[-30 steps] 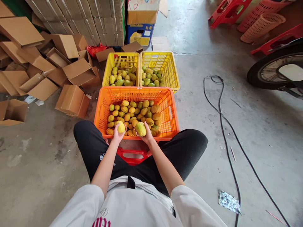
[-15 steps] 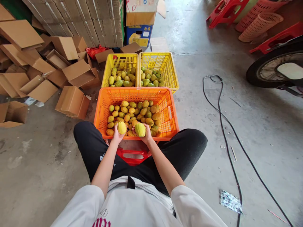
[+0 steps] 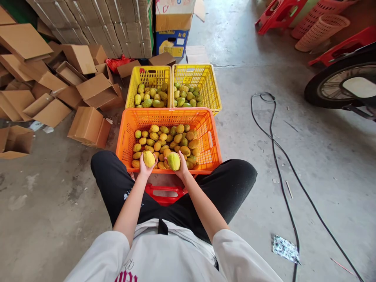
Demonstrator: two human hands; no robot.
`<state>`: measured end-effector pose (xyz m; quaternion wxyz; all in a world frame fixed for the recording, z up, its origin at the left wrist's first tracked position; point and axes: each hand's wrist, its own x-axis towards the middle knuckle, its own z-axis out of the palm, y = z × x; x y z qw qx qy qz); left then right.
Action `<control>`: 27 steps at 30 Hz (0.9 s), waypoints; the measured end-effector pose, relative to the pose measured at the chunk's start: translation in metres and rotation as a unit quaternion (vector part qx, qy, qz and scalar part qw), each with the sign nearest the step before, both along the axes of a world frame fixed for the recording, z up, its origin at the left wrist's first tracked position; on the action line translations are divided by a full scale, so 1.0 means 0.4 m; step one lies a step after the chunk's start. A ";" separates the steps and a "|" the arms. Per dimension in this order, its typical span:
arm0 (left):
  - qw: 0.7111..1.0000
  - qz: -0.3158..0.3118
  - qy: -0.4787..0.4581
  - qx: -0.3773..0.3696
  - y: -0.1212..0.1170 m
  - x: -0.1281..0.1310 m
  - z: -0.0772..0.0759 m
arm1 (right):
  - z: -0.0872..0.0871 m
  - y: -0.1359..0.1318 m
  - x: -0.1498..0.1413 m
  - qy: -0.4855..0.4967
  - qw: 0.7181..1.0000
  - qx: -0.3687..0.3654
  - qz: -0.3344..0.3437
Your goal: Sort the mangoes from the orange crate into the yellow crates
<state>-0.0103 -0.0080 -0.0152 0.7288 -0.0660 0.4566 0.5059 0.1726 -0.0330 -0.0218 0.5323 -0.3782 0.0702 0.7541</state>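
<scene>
My left hand [image 3: 144, 169] holds a yellow fruit [image 3: 149, 158] over the near edge of the orange crate [image 3: 209, 156]. My right hand [image 3: 182, 169] holds a yellow-green fruit [image 3: 174, 161] just beside it. The orange crate is filled with several yellow and green fruits [image 3: 167, 140]. Behind it stand two yellow crates side by side, the left yellow crate [image 3: 148, 75] and the right yellow crate [image 3: 205, 80], each partly filled with greener fruits. I sit on a red stool [image 3: 163, 194] with my knees on either side of the orange crate.
Open cardboard boxes [image 3: 88, 126] lie scattered at the left, with stacked flat cartons [image 3: 117, 23] behind. A black cable [image 3: 276, 149] runs across the concrete floor at the right. A motorbike wheel [image 3: 337, 84] and red stools and baskets [image 3: 320, 27] are at the far right.
Both hands have turned their fruits slightly and shifted a little to the left; they stay over the crate's near edge. The view has drifted slightly.
</scene>
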 end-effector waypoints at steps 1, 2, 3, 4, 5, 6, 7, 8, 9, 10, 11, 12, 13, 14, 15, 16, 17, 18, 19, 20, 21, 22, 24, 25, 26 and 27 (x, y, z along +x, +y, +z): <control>1.000 0.005 0.004 0.006 -0.002 0.000 0.003 | 0.000 0.000 0.000 0.001 1.000 -0.006 -0.006; 1.000 0.007 0.007 0.011 -0.004 0.001 0.005 | -0.001 0.001 0.001 0.003 1.000 -0.013 -0.010; 1.000 0.007 0.010 0.016 -0.007 0.002 0.007 | -0.001 0.001 0.002 0.006 1.000 -0.018 -0.012; 1.000 0.004 0.012 0.021 -0.009 0.004 0.008 | -0.003 0.002 0.003 0.009 1.000 -0.023 -0.014; 1.000 0.000 0.014 0.025 -0.011 0.006 0.009 | -0.004 0.002 0.005 0.010 1.000 -0.025 -0.016; 0.999 -0.006 0.017 0.027 -0.012 0.008 0.009 | -0.005 0.002 0.007 0.011 0.999 -0.024 -0.020; 0.999 -0.012 0.020 0.029 -0.013 0.009 0.008 | -0.006 0.002 0.008 0.013 0.999 -0.023 -0.023; 0.999 -0.017 0.024 0.031 -0.014 0.010 0.007 | -0.007 0.002 0.009 0.016 0.999 -0.022 -0.027; 0.999 -0.019 0.029 0.031 -0.014 0.010 0.005 | -0.007 0.001 0.010 0.021 0.999 -0.022 -0.031; 0.999 -0.018 0.036 0.030 -0.014 0.010 0.004 | -0.007 0.001 0.010 0.027 0.999 -0.021 -0.035; 0.999 -0.016 0.043 0.029 -0.014 0.008 0.002 | -0.007 0.000 0.011 0.033 0.999 -0.021 -0.037; 0.998 -0.014 0.048 0.027 -0.013 0.006 0.000 | -0.006 0.000 0.010 0.038 0.998 -0.020 -0.038; 0.998 -0.014 0.050 0.025 -0.012 0.003 -0.001 | -0.005 0.000 0.010 0.042 0.998 -0.019 -0.040; 0.998 -0.015 0.049 0.025 -0.012 0.001 -0.002 | -0.004 0.001 0.009 0.046 0.998 -0.019 -0.041; 0.999 -0.020 0.043 0.025 -0.011 -0.001 -0.002 | -0.004 0.002 0.008 0.049 0.998 -0.018 -0.043; 0.999 -0.026 0.036 0.024 -0.010 -0.002 -0.002 | -0.004 0.003 0.008 0.051 0.998 -0.018 -0.044; 0.999 -0.031 0.030 0.022 -0.009 -0.002 -0.001 | -0.005 0.005 0.007 0.054 0.997 -0.019 -0.045; 0.999 -0.034 0.026 0.018 -0.008 -0.002 0.000 | -0.006 0.007 0.007 0.056 0.997 -0.022 -0.046; 0.999 -0.035 0.022 0.013 -0.008 -0.002 0.000 | -0.009 0.009 0.007 0.059 0.997 -0.026 -0.046; 0.999 -0.033 0.018 0.009 -0.007 -0.002 0.001 | -0.012 0.011 0.008 0.060 0.997 -0.031 -0.046; 0.999 -0.029 0.013 0.007 -0.007 -0.002 0.001 | -0.016 0.013 0.009 0.060 0.997 -0.036 -0.045; 1.000 -0.024 0.008 0.006 -0.008 -0.002 0.000 | -0.021 0.015 0.010 0.059 0.997 -0.040 -0.043; 1.000 -0.019 0.000 0.007 -0.010 -0.004 0.000 | -0.032 0.017 0.012 0.053 0.997 -0.042 -0.040; 1.000 -0.018 -0.002 0.008 -0.010 -0.006 0.000 | -0.037 0.018 0.013 0.049 0.997 -0.042 -0.042; 1.000 -0.018 -0.003 0.008 -0.011 -0.007 0.000 | -0.041 0.019 0.014 0.045 0.997 -0.043 -0.047; 1.000 -0.018 -0.005 0.007 -0.011 -0.008 0.000 | -0.043 0.019 0.014 0.042 0.997 -0.046 -0.054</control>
